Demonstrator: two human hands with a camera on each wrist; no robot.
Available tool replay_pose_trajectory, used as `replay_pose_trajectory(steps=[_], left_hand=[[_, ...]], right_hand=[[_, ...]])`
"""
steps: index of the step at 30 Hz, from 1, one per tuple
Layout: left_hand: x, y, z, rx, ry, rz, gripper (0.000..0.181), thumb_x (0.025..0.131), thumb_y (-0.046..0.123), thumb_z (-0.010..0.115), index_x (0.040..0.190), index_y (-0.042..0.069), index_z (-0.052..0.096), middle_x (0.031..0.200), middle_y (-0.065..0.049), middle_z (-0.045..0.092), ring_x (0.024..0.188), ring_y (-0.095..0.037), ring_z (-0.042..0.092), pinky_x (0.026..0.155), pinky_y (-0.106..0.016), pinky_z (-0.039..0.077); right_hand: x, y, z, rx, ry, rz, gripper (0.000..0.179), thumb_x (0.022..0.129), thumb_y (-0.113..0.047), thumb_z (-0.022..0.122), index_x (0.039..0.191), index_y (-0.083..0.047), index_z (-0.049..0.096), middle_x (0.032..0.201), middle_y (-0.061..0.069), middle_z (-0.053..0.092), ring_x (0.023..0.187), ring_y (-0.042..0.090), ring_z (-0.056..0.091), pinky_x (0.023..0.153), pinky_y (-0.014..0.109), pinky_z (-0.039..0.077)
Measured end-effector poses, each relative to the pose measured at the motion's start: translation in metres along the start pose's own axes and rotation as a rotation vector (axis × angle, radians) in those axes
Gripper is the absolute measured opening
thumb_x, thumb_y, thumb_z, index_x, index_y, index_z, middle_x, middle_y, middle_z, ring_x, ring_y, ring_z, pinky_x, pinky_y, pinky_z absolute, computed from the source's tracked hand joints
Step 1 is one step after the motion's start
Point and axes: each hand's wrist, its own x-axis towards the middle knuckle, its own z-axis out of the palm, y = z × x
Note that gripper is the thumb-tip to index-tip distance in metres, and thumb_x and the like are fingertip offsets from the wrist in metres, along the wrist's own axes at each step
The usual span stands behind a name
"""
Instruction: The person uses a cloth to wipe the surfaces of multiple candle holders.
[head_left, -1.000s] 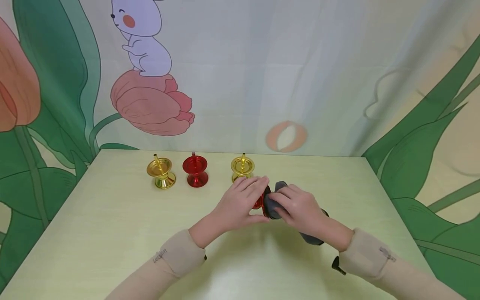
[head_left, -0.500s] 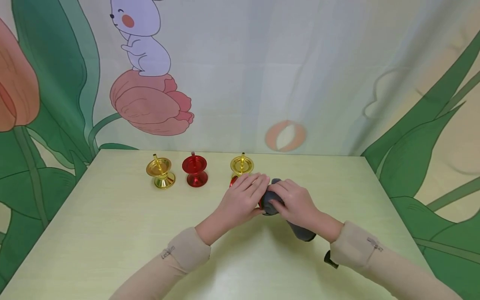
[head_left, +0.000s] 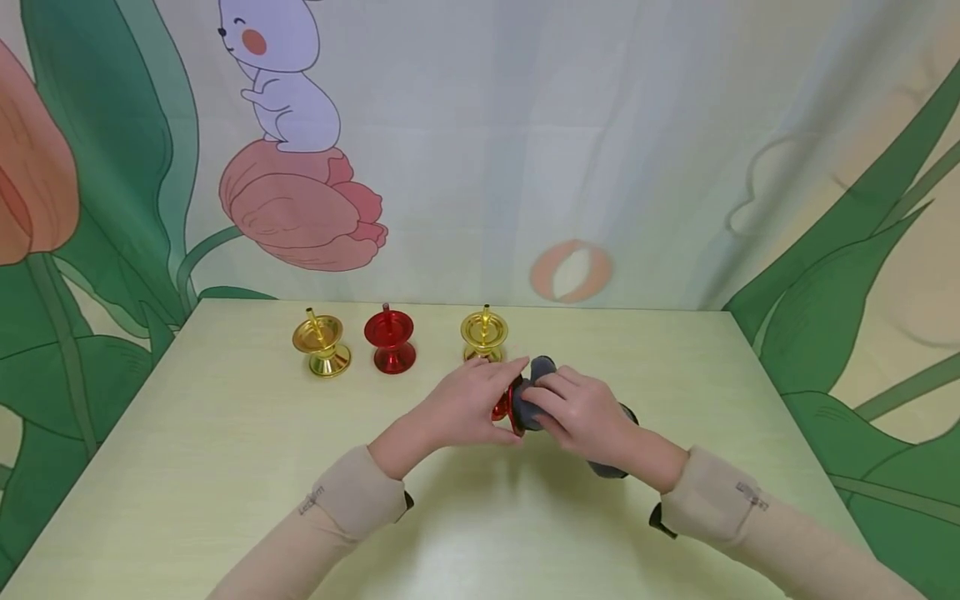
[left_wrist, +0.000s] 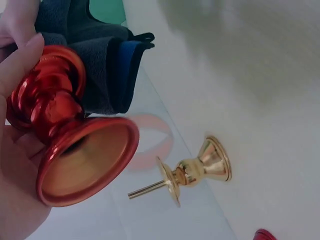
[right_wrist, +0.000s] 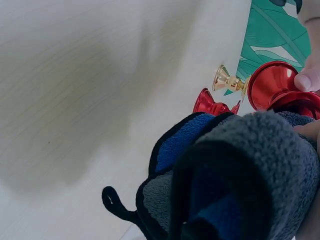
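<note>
My left hand (head_left: 461,407) holds a shiny red metal candle holder (left_wrist: 57,112), tipped on its side above the table. In the left wrist view its hollow flared base faces the camera. A dark grey cloth (right_wrist: 250,135) with blue inner faces, black edging and a small loop is bunched in my right hand (head_left: 588,417). The cloth presses against the holder's dish end, and my right fingers grip it there. Cloth and fingers hide most of that dish. Just behind my left hand a gold candle holder (head_left: 484,330) stands upright, its base partly covered in the head view.
Farther left on the pale table (head_left: 225,467) stand another red candle holder (head_left: 390,337) and a gold one (head_left: 320,342), both upright near the back edge. A curtain (head_left: 660,150) printed with flowers and a rabbit hangs behind the table.
Both hands have shifted slightly left with the candle holder and cloth. The holder has turned in my left hand, and the left fingers and thumb have spread wider than half a second ago.
</note>
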Motion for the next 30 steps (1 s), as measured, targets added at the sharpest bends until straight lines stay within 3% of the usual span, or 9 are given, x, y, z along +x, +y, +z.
replay_pose_trajectory(steps=[2, 6, 8, 11, 15, 18, 21, 25, 30], left_hand=[[-0.001, 0.002, 0.003, 0.049, 0.066, 0.022, 0.089, 0.063, 0.048, 0.073, 0.131, 0.003, 0.038, 0.125, -0.005, 0.053, 0.111, -0.017, 0.052, 0.101, -0.037, 0.034], [-0.004, 0.003, 0.012, 0.251, 0.260, 0.095, 0.084, 0.064, 0.047, 0.073, 0.129, 0.004, 0.041, 0.125, -0.006, 0.054, 0.114, -0.017, 0.051, 0.099, -0.037, 0.036], [-0.005, 0.003, 0.013, 0.310, 0.308, 0.111, 0.086, 0.064, 0.048, 0.073, 0.131, 0.005, 0.040, 0.127, -0.005, 0.053, 0.117, -0.018, 0.049, 0.100, -0.038, 0.036], [-0.006, 0.003, 0.008, 0.263, 0.256, 0.097, 0.094, 0.063, 0.054, 0.071, 0.135, 0.005, 0.034, 0.130, -0.004, 0.050, 0.119, -0.018, 0.046, 0.100, -0.038, 0.034], [-0.004, 0.001, -0.006, 0.106, 0.081, 0.022, 0.098, 0.065, 0.061, 0.065, 0.138, 0.006, 0.028, 0.131, -0.002, 0.048, 0.118, -0.016, 0.045, 0.100, -0.037, 0.033], [0.000, 0.000, -0.014, 0.024, -0.033, -0.027, 0.095, 0.066, 0.060, 0.064, 0.138, 0.008, 0.029, 0.114, 0.001, 0.058, 0.104, -0.011, 0.053, 0.097, -0.035, 0.036], [0.002, 0.000, -0.016, -0.047, -0.106, -0.059, 0.091, 0.066, 0.057, 0.066, 0.136, 0.008, 0.033, 0.087, 0.004, 0.060, 0.082, -0.009, 0.054, 0.082, -0.028, 0.043], [0.002, 0.002, -0.012, -0.091, -0.098, -0.087, 0.086, 0.066, 0.053, 0.069, 0.133, 0.009, 0.038, 0.076, 0.006, 0.056, 0.074, -0.010, 0.051, 0.068, -0.023, 0.043], [-0.003, 0.002, -0.003, 0.049, 0.091, -0.005, 0.081, 0.064, 0.051, 0.071, 0.126, 0.006, 0.045, 0.105, -0.001, 0.063, 0.092, -0.012, 0.058, 0.091, -0.029, 0.042]], right_hand=[[0.000, -0.001, 0.001, 0.017, 0.016, 0.032, 0.026, 0.067, -0.010, 0.071, 0.091, -0.007, 0.062, 0.085, 0.005, 0.063, 0.070, 0.019, 0.054, 0.058, 0.028, 0.050], [0.002, -0.002, 0.001, 0.078, 0.052, 0.147, 0.026, 0.067, -0.011, 0.071, 0.092, -0.007, 0.062, 0.084, 0.004, 0.063, 0.071, 0.018, 0.054, 0.059, 0.029, 0.049], [0.002, -0.003, 0.001, 0.098, 0.060, 0.190, 0.026, 0.068, -0.012, 0.071, 0.092, -0.008, 0.062, 0.084, 0.004, 0.063, 0.071, 0.017, 0.055, 0.060, 0.030, 0.048], [0.002, -0.003, 0.000, 0.088, 0.059, 0.198, 0.027, 0.067, -0.012, 0.072, 0.092, -0.008, 0.063, 0.083, 0.004, 0.063, 0.070, 0.017, 0.055, 0.059, 0.029, 0.048], [0.002, -0.001, -0.003, 0.027, 0.057, 0.112, 0.024, 0.067, -0.010, 0.071, 0.090, -0.007, 0.064, 0.083, 0.005, 0.063, 0.069, 0.018, 0.054, 0.059, 0.028, 0.049], [0.003, 0.000, -0.003, -0.012, 0.058, 0.021, 0.018, 0.071, -0.012, 0.068, 0.088, -0.007, 0.064, 0.084, 0.006, 0.064, 0.068, 0.019, 0.054, 0.060, 0.028, 0.049], [0.003, 0.000, -0.003, -0.026, 0.062, -0.030, 0.014, 0.075, -0.014, 0.066, 0.088, -0.007, 0.065, 0.083, 0.006, 0.065, 0.068, 0.019, 0.055, 0.061, 0.027, 0.050], [0.001, -0.001, -0.001, 0.001, 0.072, -0.005, 0.016, 0.073, -0.013, 0.067, 0.088, -0.007, 0.066, 0.084, 0.006, 0.065, 0.070, 0.019, 0.055, 0.062, 0.028, 0.050], [0.002, -0.003, 0.000, 0.081, 0.072, 0.124, 0.025, 0.066, -0.010, 0.073, 0.091, -0.008, 0.065, 0.086, 0.005, 0.064, 0.073, 0.018, 0.055, 0.061, 0.029, 0.050]])
